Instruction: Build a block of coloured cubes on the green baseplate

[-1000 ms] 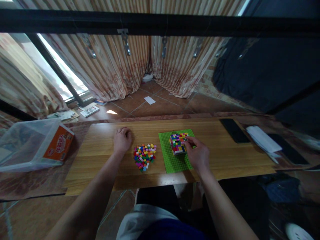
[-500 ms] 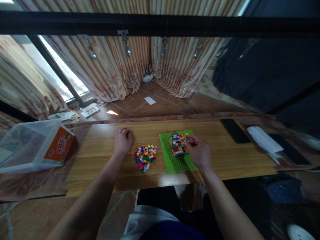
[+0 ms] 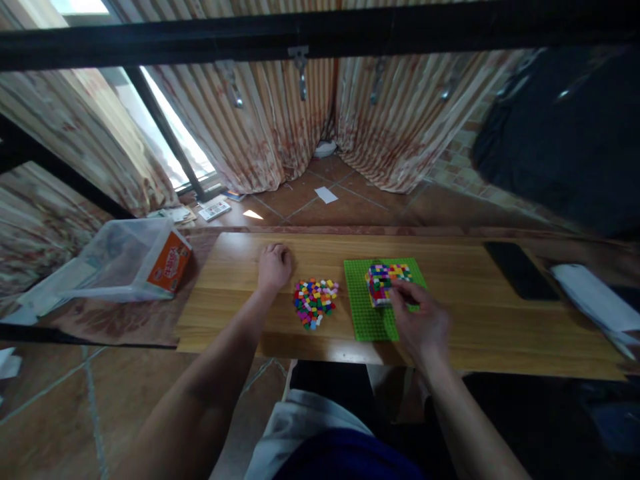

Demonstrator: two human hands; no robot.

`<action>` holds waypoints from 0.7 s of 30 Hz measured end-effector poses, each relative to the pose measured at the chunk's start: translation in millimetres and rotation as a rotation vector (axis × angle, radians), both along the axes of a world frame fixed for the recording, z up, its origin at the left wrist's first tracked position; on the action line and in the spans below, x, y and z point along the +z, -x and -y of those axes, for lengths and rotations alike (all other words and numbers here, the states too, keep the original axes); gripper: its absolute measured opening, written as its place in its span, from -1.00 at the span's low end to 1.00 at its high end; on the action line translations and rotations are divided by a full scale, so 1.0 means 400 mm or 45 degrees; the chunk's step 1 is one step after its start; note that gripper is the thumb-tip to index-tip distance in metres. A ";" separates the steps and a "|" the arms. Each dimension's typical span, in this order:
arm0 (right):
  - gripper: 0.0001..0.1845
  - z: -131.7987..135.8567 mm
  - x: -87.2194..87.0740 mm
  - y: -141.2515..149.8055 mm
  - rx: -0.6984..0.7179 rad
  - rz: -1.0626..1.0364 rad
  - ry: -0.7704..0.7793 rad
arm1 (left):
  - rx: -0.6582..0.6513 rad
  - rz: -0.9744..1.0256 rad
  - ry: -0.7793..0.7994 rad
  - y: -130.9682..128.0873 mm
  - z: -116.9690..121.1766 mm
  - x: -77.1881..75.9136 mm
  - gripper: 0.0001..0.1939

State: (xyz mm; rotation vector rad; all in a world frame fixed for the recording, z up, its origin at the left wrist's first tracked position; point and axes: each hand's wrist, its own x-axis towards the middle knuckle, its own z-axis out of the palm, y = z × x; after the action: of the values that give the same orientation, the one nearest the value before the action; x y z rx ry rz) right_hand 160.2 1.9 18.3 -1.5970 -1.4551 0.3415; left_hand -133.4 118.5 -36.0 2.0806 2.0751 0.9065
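Block point(image 3: 376, 285) prob. part-built on base point(image 3: 361, 323); pile point(image 3: 314, 304) unplaced. R hand point(image 3: 423, 320) at block, L hand point(image 3: 275, 268) on worktop point(image 3: 480, 333); can't tell grips.

Head view swung left; right hand point(image 3: 423, 321) now farther over brick build point(image 3: 379, 276).

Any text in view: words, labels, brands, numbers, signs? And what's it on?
Nothing I can quote reliably.
Orange label on the clear plastic bin: white characters, too blurred to read.
White booklet-like item on the floor: dark print, too small.
Brick build, green baseplate: no lettering discernible.
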 end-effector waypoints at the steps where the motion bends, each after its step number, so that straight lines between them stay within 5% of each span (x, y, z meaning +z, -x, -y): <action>1: -0.77 0.018 0.000 0.025 0.100 0.028 -0.012 | 0.010 0.003 0.003 -0.001 0.000 -0.001 -0.75; 5: -0.79 0.078 -0.024 0.131 0.608 0.102 0.046 | 0.020 0.024 0.009 -0.004 0.002 0.000 -0.75; 7: -0.81 0.094 -0.048 0.174 0.725 0.165 0.081 | 0.014 0.025 0.011 -0.005 0.004 0.002 -0.75; 14: -0.87 0.090 -0.102 0.240 0.630 0.478 0.113 | 0.018 0.039 0.016 -0.006 0.007 0.004 -0.76; 21: -0.84 0.075 -0.110 0.205 0.655 0.475 0.103 | 0.001 0.039 0.007 -0.002 0.004 -0.005 -0.76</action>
State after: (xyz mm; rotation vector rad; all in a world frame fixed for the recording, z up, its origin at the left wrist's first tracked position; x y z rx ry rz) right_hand 78.2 -28.0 -25.5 -1.3761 -2.1692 0.4118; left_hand -132.6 116.8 -37.8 2.0503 2.0608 0.9258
